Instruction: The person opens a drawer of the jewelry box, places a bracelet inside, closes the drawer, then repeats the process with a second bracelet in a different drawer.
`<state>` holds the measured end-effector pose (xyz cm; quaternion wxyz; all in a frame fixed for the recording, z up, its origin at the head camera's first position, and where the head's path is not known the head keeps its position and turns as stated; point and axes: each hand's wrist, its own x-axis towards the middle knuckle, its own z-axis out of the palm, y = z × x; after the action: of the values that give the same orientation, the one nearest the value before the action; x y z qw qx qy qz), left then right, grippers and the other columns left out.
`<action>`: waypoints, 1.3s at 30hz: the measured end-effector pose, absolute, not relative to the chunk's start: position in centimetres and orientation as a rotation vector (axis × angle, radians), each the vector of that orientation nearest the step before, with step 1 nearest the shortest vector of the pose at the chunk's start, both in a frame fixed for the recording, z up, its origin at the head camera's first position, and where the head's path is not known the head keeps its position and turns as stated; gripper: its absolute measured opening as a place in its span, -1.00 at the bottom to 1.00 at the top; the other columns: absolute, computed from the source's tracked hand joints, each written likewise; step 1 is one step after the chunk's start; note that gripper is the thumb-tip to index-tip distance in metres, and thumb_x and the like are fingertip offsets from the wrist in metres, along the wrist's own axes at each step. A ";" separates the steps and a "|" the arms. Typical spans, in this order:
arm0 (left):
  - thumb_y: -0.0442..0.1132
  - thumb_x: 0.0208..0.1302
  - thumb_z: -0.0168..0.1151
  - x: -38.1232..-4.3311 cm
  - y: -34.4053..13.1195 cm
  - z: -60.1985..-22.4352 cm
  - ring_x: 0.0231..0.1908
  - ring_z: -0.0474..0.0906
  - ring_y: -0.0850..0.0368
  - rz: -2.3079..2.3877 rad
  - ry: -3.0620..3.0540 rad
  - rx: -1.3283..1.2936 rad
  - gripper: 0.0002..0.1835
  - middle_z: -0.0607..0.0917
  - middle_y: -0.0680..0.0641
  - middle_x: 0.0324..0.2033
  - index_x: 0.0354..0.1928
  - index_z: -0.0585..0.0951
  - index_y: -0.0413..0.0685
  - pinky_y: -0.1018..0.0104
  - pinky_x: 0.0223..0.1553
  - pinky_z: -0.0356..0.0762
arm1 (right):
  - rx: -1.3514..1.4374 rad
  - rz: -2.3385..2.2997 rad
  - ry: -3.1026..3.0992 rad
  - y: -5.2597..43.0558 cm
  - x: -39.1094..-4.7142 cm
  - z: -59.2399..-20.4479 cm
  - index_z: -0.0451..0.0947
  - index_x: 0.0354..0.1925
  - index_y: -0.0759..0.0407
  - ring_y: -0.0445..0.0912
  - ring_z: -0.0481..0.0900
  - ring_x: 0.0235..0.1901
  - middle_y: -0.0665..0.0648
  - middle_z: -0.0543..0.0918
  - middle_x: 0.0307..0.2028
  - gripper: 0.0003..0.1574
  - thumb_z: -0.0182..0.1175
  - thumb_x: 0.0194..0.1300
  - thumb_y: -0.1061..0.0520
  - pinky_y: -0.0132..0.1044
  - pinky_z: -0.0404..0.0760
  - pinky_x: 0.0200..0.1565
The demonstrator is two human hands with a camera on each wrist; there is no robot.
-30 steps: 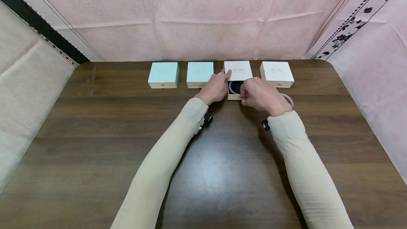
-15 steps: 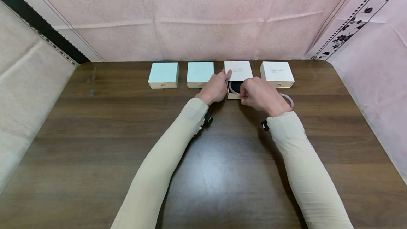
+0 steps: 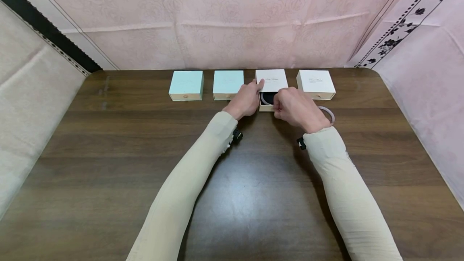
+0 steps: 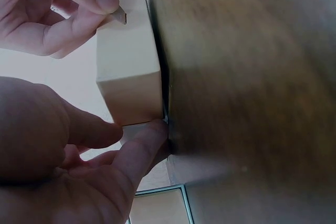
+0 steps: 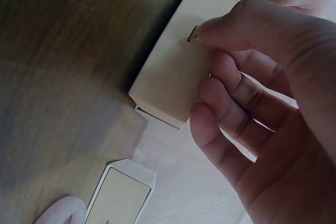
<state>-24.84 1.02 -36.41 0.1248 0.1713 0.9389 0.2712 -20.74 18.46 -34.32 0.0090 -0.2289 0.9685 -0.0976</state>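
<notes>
A white drawer box [image 3: 272,79] stands third in a row at the table's far edge, its cream drawer [image 5: 168,61] partly out. Inside the drawer lie a dark lining [image 3: 269,98] and a pale lilac curved band [image 3: 264,100]. My right hand [image 3: 299,110] pinches the small pull tab [image 4: 121,15] on the drawer front between thumb and finger. At the box's left side my left hand [image 3: 246,100] holds the outer sleeve, thumb and fingers just behind the drawer front in the left wrist view. The right part of the drawer is hidden behind my right hand.
Two mint boxes [image 3: 186,85] [image 3: 228,83] stand to the left, and another white box [image 3: 315,83] to the right. A pale lilac ring [image 3: 329,112] shows beside my right wrist. Pink patterned cloth [image 3: 232,19] hangs behind the wooden table [image 3: 108,164].
The drawer has slid slightly inward, away from me, with my right hand still on its tab. My left hand has stayed in place.
</notes>
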 end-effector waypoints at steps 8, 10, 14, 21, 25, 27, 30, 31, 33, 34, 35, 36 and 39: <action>-0.25 0.65 -0.31 -24.8 1.0 -36.3 0.55 0.13 -0.09 0.777 2.726 0.475 -0.41 0.02 -0.20 0.62 0.64 0.03 0.10 0.18 0.48 0.27 | -0.713 -0.327 3.042 18.4 -20.8 -34.6 0.69 -0.55 0.07 -0.07 0.51 -0.47 0.03 0.67 -0.50 -0.82 0.30 0.11 0.29 -0.19 0.49 -0.38; -0.24 0.65 -0.31 -24.8 1.0 -36.3 0.55 0.13 -0.09 0.779 2.727 0.474 -0.41 0.03 -0.20 0.62 0.63 0.04 0.11 0.18 0.48 0.26 | -0.708 -0.331 3.046 18.4 -20.9 -34.6 0.70 -0.55 0.07 -0.07 0.52 -0.47 0.03 0.68 -0.50 -0.83 0.30 0.11 0.29 -0.19 0.50 -0.38; -0.24 0.65 -0.31 -24.9 1.1 -36.3 0.55 0.14 -0.08 0.779 2.733 0.476 -0.42 0.04 -0.19 0.62 0.63 0.04 0.11 0.17 0.48 0.26 | -0.695 -0.344 3.049 18.4 -21.0 -34.7 0.71 -0.53 0.09 -0.07 0.52 -0.48 0.03 0.70 -0.50 -0.84 0.30 0.12 0.28 -0.19 0.49 -0.39; -0.25 0.64 -0.31 -24.9 1.2 -36.2 0.55 0.13 -0.05 0.759 2.732 0.468 -0.41 0.03 -0.18 0.62 0.63 0.03 0.12 0.20 0.48 0.27 | -0.677 -0.369 3.061 18.4 -21.0 -34.8 0.72 -0.51 0.11 -0.07 0.53 -0.46 0.03 0.69 -0.50 -0.85 0.30 0.13 0.30 -0.20 0.49 -0.38; -0.25 0.64 -0.30 -24.8 1.2 -36.1 0.55 0.14 -0.04 0.755 2.728 0.472 -0.41 0.04 -0.19 0.62 0.63 0.04 0.11 0.21 0.48 0.26 | -0.667 -0.372 3.057 18.4 -21.0 -34.9 0.73 -0.49 0.14 -0.06 0.53 -0.45 0.05 0.69 -0.49 -0.86 0.31 0.15 0.30 -0.20 0.49 -0.37; -0.26 0.64 -0.30 -24.8 1.1 -36.1 0.55 0.14 -0.04 0.757 2.725 0.473 -0.41 0.04 -0.19 0.62 0.63 0.04 0.10 0.22 0.48 0.27 | -0.664 -0.372 3.056 18.4 -21.0 -34.9 0.73 -0.49 0.14 -0.06 0.53 -0.45 0.05 0.69 -0.49 -0.86 0.30 0.16 0.30 -0.21 0.48 -0.38; -0.27 0.64 -0.29 -24.8 1.1 -36.1 0.55 0.15 -0.04 0.763 2.721 0.472 -0.41 0.03 -0.20 0.62 0.63 0.04 0.09 0.22 0.46 0.29 | -0.665 -0.376 3.060 18.4 -21.1 -34.9 0.73 -0.49 0.14 -0.06 0.53 -0.46 0.05 0.69 -0.50 -0.86 0.30 0.16 0.30 -0.20 0.48 -0.39; -0.27 0.64 -0.29 -24.8 1.1 -36.1 0.55 0.15 -0.04 0.765 2.722 0.475 -0.41 0.04 -0.20 0.62 0.63 0.04 0.09 0.23 0.46 0.29 | -0.664 -0.374 3.062 18.4 -21.1 -34.9 0.73 -0.49 0.14 -0.06 0.53 -0.46 0.05 0.69 -0.50 -0.86 0.30 0.16 0.30 -0.20 0.48 -0.39; -0.26 0.64 -0.30 -24.8 1.1 -36.1 0.54 0.16 -0.04 0.767 2.723 0.478 -0.41 0.04 -0.20 0.62 0.63 0.04 0.09 0.22 0.45 0.30 | -0.662 -0.376 3.062 18.4 -21.1 -34.9 0.73 -0.49 0.15 -0.05 0.53 -0.46 0.06 0.70 -0.50 -0.86 0.30 0.15 0.30 -0.20 0.48 -0.39; -0.26 0.64 -0.29 -24.8 1.1 -36.2 0.54 0.17 -0.04 0.772 2.726 0.482 -0.41 0.04 -0.21 0.62 0.63 0.05 0.08 0.22 0.45 0.31 | -0.662 -0.376 3.064 18.4 -21.1 -35.0 0.73 -0.49 0.15 -0.05 0.54 -0.46 0.06 0.70 -0.49 -0.86 0.30 0.15 0.31 -0.20 0.49 -0.39; -0.26 0.64 -0.30 -24.8 1.1 -36.2 0.54 0.17 -0.04 0.769 2.727 0.480 -0.42 0.04 -0.20 0.62 0.63 0.05 0.09 0.22 0.45 0.31 | -0.662 -0.377 3.064 18.4 -21.2 -35.0 0.74 -0.49 0.15 -0.05 0.54 -0.46 0.06 0.70 -0.49 -0.86 0.30 0.15 0.31 -0.19 0.49 -0.38; -0.26 0.64 -0.30 -24.8 1.1 -36.2 0.54 0.18 -0.04 0.772 2.730 0.483 -0.42 0.05 -0.21 0.62 0.63 0.05 0.08 0.21 0.44 0.32 | -0.661 -0.379 3.065 18.4 -21.2 -35.0 0.74 -0.48 0.15 -0.05 0.54 -0.45 0.07 0.70 -0.48 -0.87 0.30 0.15 0.31 -0.19 0.49 -0.38; -0.26 0.64 -0.31 -24.9 1.1 -36.3 0.54 0.17 -0.03 0.771 2.734 0.480 -0.42 0.05 -0.21 0.62 0.63 0.05 0.09 0.21 0.45 0.31 | -0.657 -0.383 3.068 18.4 -21.2 -35.0 0.74 -0.48 0.15 -0.05 0.55 -0.44 0.07 0.71 -0.47 -0.87 0.31 0.14 0.31 -0.18 0.51 -0.36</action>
<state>-24.87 1.12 -36.27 0.1299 0.1652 0.9410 0.2653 -21.21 18.38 -34.99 -0.0094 -0.2079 0.9706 -0.1211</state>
